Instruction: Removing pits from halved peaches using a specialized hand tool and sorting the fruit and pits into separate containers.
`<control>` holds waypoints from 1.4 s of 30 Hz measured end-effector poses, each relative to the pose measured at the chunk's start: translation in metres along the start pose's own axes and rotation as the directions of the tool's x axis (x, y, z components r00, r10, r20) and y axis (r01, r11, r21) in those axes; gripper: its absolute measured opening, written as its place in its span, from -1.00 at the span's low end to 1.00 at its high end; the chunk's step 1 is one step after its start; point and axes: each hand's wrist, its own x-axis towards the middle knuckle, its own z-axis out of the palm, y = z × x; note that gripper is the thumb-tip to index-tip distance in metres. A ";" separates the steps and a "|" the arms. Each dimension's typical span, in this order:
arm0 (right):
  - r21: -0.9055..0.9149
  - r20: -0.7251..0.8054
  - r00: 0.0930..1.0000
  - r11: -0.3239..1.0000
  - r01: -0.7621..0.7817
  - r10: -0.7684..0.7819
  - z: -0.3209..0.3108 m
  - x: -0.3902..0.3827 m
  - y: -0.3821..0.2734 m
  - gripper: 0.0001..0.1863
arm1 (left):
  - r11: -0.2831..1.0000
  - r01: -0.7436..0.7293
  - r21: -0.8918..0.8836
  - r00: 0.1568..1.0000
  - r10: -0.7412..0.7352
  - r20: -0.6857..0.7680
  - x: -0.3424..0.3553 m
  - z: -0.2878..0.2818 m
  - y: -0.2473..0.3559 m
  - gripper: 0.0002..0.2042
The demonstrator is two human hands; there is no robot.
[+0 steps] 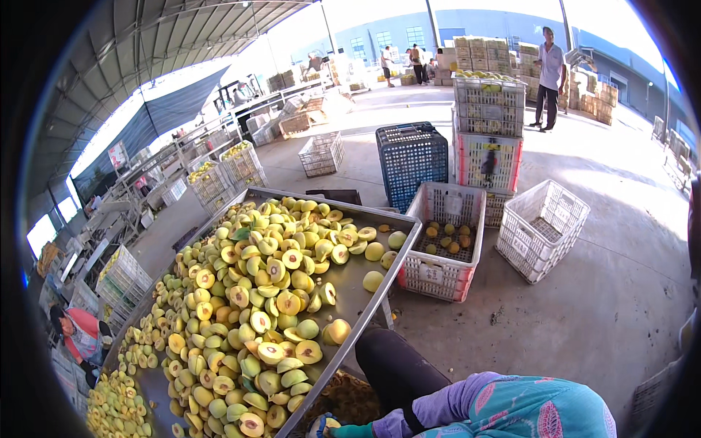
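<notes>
A steel sorting table [404, 236] holds a large heap of halved yellow-green fruit [270, 306], many showing pits or hollows, with a few whole ones at its right side. My right hand [323, 427], in a glove, is low at the bottom edge beside the table rim, under a teal patterned sleeve with a lilac band. Its fingers are cut off and too small to read, so whether it holds anything is unclear. My left hand is out of view.
A white-and-red crate [438, 277] with some fruit and a white crate [544, 244] stand right of the table, before a blue crate [411, 164] and stacked crates [489, 109]. A co-worker [77, 336] bends at the far left; another person [549, 73] stands behind; others work farther back.
</notes>
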 end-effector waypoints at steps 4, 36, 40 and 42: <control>0.011 0.015 0.999 0.999 -0.052 0.052 -0.003 0.003 0.003 -0.49 | 0.997 -0.034 0.072 0.999 0.036 -0.033 0.032 -0.028 -0.022 -0.86; 0.217 0.141 0.856 0.828 -0.517 0.497 -0.024 0.018 -0.029 -0.57 | 0.788 0.347 -0.509 0.908 -0.145 0.394 0.077 -0.059 -0.071 -0.30; 0.038 0.027 0.878 0.877 -0.479 0.478 -0.019 0.010 -0.028 -0.60 | 0.997 0.067 0.037 0.949 -0.076 0.305 0.063 -0.029 -0.038 -0.33; 0.304 0.216 0.863 0.808 -0.504 0.457 -0.024 0.009 -0.014 -0.61 | 0.858 0.259 -0.444 0.949 -0.141 0.281 0.055 -0.018 -0.032 -0.38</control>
